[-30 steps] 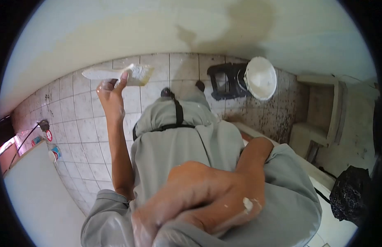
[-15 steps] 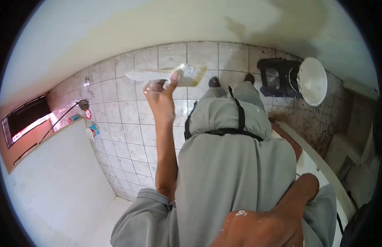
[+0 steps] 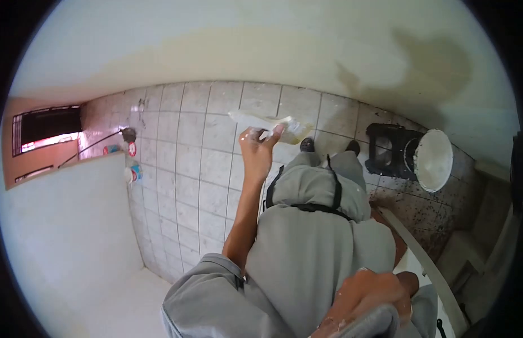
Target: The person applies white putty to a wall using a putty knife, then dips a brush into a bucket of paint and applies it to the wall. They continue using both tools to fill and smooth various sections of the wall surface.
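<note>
Out in front of me, my left hand is closed round the handle of a wide paintbrush. The brush lies almost level, bristles to the right, with whitish paint over it. Spots of white paint mark the fingers. Close to my body at the lower right is my right hand, curled in beside the grey sleeve. Its fingertips are mostly hidden, and what they hold, if anything, cannot be made out.
A pale wall with a yellowish patch rises ahead. A white bucket sits by a black stand on the paint-spotted tile floor. Small paint tins and a long-handled tool lie at left, beyond a white half wall.
The view has shifted, so the floor and bucket sit lower. My left hand and the brush appear further right and lower. My right hand is drawn in, with a sleeve now before it.
</note>
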Available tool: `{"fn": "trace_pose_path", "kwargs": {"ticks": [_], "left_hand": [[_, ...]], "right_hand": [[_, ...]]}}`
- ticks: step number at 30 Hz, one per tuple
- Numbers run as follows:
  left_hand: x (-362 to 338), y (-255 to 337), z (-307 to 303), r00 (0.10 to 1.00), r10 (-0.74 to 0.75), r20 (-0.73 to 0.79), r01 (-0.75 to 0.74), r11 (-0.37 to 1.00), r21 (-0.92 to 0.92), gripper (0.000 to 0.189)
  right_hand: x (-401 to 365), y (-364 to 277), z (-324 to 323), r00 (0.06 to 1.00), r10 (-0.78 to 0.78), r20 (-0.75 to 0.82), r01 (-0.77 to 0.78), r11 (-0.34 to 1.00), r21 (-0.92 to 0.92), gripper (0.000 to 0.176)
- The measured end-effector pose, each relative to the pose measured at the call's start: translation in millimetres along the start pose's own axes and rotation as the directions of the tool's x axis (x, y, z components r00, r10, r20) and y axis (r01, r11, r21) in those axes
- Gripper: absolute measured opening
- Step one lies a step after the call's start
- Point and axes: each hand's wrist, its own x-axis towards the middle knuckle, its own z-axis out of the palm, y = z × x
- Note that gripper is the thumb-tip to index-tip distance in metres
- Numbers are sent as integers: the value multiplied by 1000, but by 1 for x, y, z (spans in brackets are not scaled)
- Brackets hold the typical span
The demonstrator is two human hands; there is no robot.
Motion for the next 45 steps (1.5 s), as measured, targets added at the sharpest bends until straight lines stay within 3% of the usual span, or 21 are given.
{"fn": "trace_pose_path", "kwargs": {"ticks": [2, 3, 6, 7, 13, 16, 18, 20, 22, 25, 28, 33, 36, 45], "left_hand": [[1, -1, 5, 1000, 9, 13, -8, 999, -39, 21], [2, -2, 3, 999, -37, 29, 35, 997, 68, 22], [4, 3, 13, 999, 26, 29, -27, 999, 43, 24], [3, 13, 17, 999, -30, 24, 29, 999, 40, 25], [14, -12, 19, 996, -27, 86, 18, 995, 102, 23], [10, 14, 26, 996, -8, 86, 9, 1000, -9, 26], [9, 27, 28, 999, 1, 37, -4, 996, 90, 28], [12, 10, 23, 998, 32, -63, -4, 916, 400, 26], [14, 16, 21, 997, -80, -19, 82, 972, 218, 23], [8, 19, 22, 999, -8, 38, 3, 992, 128, 23], [3, 23, 24, 998, -29, 46, 26, 996, 82, 19], [2, 14, 16, 998, -60, -10, 61, 973, 222, 23], [0, 18, 23, 999, -31, -19, 34, 985, 168, 33], [-1, 14, 39, 999, -14, 44, 7, 988, 153, 26]], "right_hand": [[-1, -4, 0, 998, 43, -45, -42, 999, 33, 38], [-2, -5, 0, 995, 70, -71, -66, 996, 57, 38], [-1, -6, -4, 985, 121, -127, -106, 988, 116, 37], [-2, -7, -5, 983, 124, -132, -108, 987, 123, 37], [-7, -9, -10, 979, 131, -157, -109, 984, 141, 36], [-6, -11, -8, 982, 120, -145, -101, 986, 133, 35], [-3, -12, -10, 988, 96, -121, -81, 989, 126, 35], [-4, -12, -6, 996, 33, -83, -22, 992, 123, 35], [-5, -13, -3, 999, -38, -34, 42, 992, 115, 34], [-3, -12, 3, 992, -123, 12, 121, 985, 120, 34], [3, -9, 6, 984, -174, 24, 170, 979, 113, 34], [4, -10, 10, 978, -205, 33, 198, 970, 139, 33], [3, -5, 10, 973, -228, 32, 220, 962, 160, 33], [5, 5, -8, 969, -244, 22, 230, 936, 266, 32]]}}
